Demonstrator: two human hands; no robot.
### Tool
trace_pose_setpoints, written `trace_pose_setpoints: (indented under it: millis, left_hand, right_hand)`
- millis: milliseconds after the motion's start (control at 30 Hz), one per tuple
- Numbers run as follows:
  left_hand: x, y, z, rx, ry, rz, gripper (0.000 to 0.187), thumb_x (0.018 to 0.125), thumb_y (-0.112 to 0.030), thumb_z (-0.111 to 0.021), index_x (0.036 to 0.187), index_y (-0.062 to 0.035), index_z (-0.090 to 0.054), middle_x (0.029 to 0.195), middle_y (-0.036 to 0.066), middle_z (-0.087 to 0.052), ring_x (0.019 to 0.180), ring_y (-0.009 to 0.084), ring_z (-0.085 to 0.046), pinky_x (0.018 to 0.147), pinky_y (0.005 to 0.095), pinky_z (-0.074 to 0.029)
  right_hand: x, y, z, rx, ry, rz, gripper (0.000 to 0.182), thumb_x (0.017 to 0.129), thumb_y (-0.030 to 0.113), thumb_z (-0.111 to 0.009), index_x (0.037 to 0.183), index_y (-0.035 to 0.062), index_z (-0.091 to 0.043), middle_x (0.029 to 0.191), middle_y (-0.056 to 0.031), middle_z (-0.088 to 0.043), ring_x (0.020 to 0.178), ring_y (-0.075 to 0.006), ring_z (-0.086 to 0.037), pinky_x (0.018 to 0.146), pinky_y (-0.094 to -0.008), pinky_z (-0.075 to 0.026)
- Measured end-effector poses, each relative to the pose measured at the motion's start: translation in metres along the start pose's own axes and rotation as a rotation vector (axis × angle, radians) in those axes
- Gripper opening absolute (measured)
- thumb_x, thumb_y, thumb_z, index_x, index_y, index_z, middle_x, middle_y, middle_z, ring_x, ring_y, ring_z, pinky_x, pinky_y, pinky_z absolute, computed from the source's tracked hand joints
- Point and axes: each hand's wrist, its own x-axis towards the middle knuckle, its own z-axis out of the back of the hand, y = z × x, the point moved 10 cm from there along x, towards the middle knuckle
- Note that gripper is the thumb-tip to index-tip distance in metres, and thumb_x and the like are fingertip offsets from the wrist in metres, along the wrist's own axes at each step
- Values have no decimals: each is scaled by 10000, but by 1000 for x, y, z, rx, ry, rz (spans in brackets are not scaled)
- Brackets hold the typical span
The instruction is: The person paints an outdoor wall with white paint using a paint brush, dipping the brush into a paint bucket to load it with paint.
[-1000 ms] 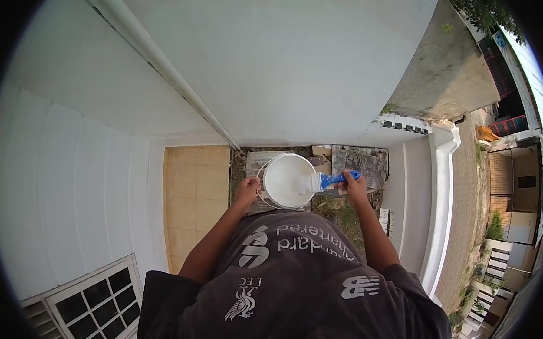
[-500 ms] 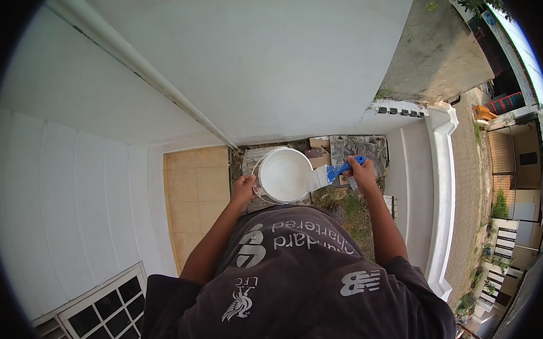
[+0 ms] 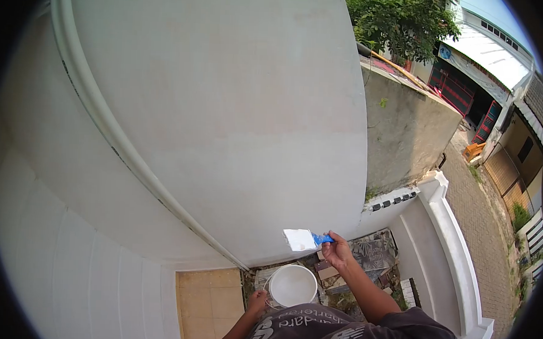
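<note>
My right hand [image 3: 337, 250] grips the blue handle of a wide paintbrush [image 3: 302, 240], whose bristles are coated in white and point left, in front of the lower part of the white wall [image 3: 247, 162]. Below and to the left of the brush is a white bucket [image 3: 292, 285] with pale contents. My left hand [image 3: 257, 302] is closed at the bucket's left side, on its thin wire handle. The brush and the bucket are apart.
A white pipe [image 3: 123, 166] runs down the wall at the left. Tan floor tiles [image 3: 211, 300] lie at the lower left. Stone slabs [image 3: 374, 253] and rubble are beyond the bucket. A low white wall [image 3: 455, 262] curves along the right, beside a paved lane [image 3: 464, 202].
The view has tilted up toward the wall. My right hand has lifted the brush away from the bucket's rim toward the wall. My left hand stays at the bucket.
</note>
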Motion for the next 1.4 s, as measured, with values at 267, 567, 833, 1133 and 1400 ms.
trace_pose_setpoints:
  millis: [267,567,833,1133,1400]
  left_hand:
    - [4,-6,-3,6,55,-23,207,948,-239,-568,1048,-62,-529,766,52,-556,628,154,-583,448,287,-462]
    - [33,16,17,-5,95,-97,206,952,-197,-566,1055,-20,-547,805,77,-591,681,205,-648,593,331,-541]
    - [59,21,21,57,196,-186,211,952,-177,-566,1061,3,-544,805,79,-587,678,208,-648,632,332,-547]
    - [32,7,14,46,145,-75,183,944,-194,-580,1036,-45,-528,783,74,-565,711,201,-614,653,390,-559]
    - [31,9,16,46,67,-62,205,951,-193,-570,1025,-5,-534,777,88,-596,701,204,-634,661,355,-557]
  right_hand:
    - [15,135,-256,50,432,526,145,935,183,-602,940,42,-567,881,-51,-599,735,-141,-638,681,-247,-571]
    - [-49,233,-304,-527,30,1578,250,901,119,-634,1074,-61,-619,824,-104,-677,749,-138,-650,714,-263,-512]
    - [-17,120,-328,-1095,127,1835,156,839,-2,-623,994,-15,-633,994,-171,-671,926,-319,-663,808,-343,-529]
    - [-25,214,-265,-976,-170,1862,129,842,27,-623,956,-32,-645,912,-184,-674,819,-305,-674,722,-336,-522]
    - [-16,222,-243,-1103,-289,1945,154,848,33,-617,991,-23,-628,958,-194,-658,867,-343,-652,758,-366,-518]
